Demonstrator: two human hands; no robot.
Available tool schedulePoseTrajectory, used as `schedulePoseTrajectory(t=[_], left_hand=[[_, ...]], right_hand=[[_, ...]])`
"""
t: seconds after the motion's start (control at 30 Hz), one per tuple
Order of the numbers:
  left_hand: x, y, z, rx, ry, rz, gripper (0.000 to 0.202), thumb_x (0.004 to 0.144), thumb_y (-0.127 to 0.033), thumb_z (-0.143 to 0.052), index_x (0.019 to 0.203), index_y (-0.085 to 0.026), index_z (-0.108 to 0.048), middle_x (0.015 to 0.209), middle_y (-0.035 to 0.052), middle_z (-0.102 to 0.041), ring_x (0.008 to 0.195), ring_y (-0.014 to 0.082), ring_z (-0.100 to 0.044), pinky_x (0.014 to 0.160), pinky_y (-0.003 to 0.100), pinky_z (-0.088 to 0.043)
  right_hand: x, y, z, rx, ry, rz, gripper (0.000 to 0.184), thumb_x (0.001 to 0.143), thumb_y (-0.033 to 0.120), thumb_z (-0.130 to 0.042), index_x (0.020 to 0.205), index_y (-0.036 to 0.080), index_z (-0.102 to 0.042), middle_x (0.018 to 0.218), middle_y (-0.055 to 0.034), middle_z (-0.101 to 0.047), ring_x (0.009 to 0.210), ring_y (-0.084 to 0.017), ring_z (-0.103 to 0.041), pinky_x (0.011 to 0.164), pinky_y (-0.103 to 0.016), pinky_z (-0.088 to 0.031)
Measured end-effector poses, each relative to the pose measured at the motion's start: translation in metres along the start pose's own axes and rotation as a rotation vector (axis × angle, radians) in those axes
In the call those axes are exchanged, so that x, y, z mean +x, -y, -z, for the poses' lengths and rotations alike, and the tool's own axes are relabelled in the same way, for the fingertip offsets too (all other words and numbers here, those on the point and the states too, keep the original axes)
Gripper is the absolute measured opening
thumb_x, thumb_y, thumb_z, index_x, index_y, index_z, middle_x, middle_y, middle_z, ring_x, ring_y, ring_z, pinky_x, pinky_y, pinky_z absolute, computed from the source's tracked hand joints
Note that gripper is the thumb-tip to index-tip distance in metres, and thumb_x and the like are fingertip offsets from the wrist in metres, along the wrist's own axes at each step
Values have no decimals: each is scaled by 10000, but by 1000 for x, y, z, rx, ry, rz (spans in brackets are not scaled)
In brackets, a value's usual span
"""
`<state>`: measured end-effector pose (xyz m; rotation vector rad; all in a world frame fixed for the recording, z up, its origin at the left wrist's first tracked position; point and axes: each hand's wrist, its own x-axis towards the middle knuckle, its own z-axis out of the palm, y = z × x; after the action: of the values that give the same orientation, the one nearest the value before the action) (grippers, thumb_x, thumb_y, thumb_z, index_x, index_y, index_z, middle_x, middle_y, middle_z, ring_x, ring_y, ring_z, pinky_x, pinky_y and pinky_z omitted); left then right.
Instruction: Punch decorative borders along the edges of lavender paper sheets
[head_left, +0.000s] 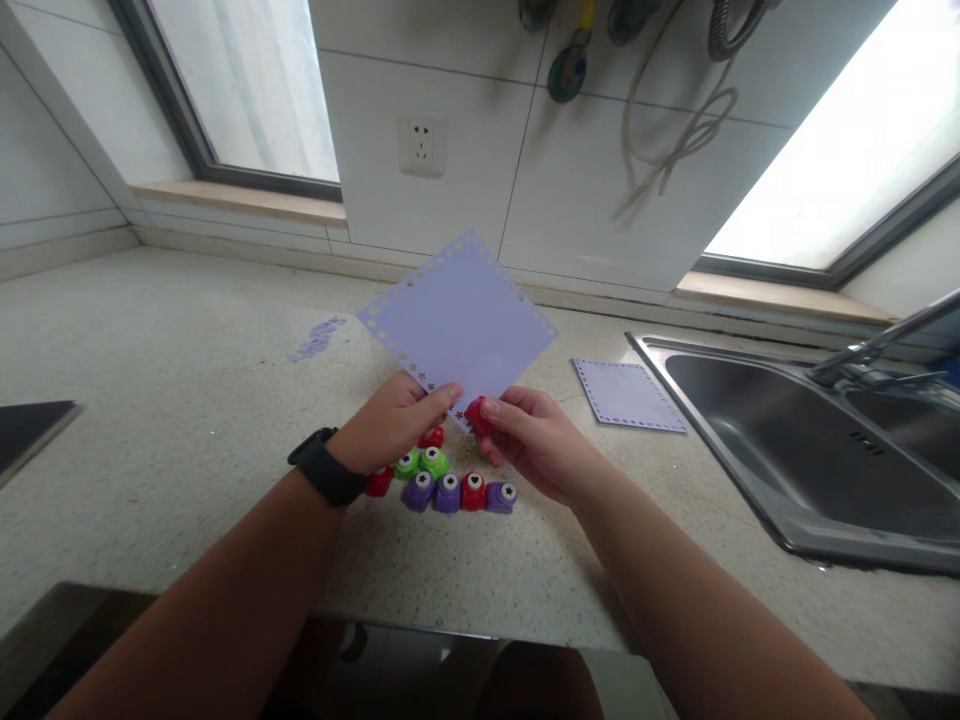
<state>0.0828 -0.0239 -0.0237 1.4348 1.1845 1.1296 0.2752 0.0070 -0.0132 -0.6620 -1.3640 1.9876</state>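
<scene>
A sheet of lilac paper (459, 320), with small shapes punched along its edges, is held up cornerwise above the counter. My left hand (401, 420) grips its lower left edge, thumb on top. In my right hand (536, 435) is a red craft punch (478, 415), set at the paper's bottom corner beside a star-shaped hole. Below the hands, several more craft punches stand in rows: purple ones (448, 493), a red one (473, 491) and green ones (433, 460). My left hand and the paper partly hide some of them.
On the right, a stack of punched lilac paper (628, 396) lies beside a steel sink (780, 545) with a faucet (862, 355). Lilac paper scraps (318, 340) are scattered at the left. A dark flat panel (34, 435) sits at the far left; a tiled wall rises behind.
</scene>
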Motion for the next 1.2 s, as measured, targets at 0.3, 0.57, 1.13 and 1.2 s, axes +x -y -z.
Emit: schedulePoseTrajectory(t=[0.3,0.57,1.13,1.2], left_hand=[[0,2,1,33,0,-19,352,924,-476,-564,721,-189,-581,552,-54,-478,468,101,-403,455,228,-363],[0,-2,0,40,8,5,397,925,-490,-548,662,-191,-540,513,-67,-410,443,90,-364,442,224,-339],[-1,-5,0,63,-2,15,423,916,-492,-554,619,-194,-516,506,-62,-410,440,88,-368,432,215,-370],[-1,-5,0,59,2,11,412,919,-484,-556,631,-191,-528,516,-61,-420,448,89,-374,433,214,-369]], right_hand=[[1,-1,0,-31,-11,3,309,807,409,-809,860,144,-660,736,1,-593,582,-82,-544,512,-203,-450],[0,-1,1,-54,-11,12,281,813,388,-805,854,144,-673,710,3,-608,570,-84,-545,510,-211,-445],[2,-4,3,-99,-11,35,291,826,410,-795,873,145,-685,719,-5,-626,568,-83,-549,518,-209,-459],[2,-5,3,-96,-5,42,290,828,411,-793,868,144,-686,711,-2,-625,561,-79,-548,511,-202,-456]])
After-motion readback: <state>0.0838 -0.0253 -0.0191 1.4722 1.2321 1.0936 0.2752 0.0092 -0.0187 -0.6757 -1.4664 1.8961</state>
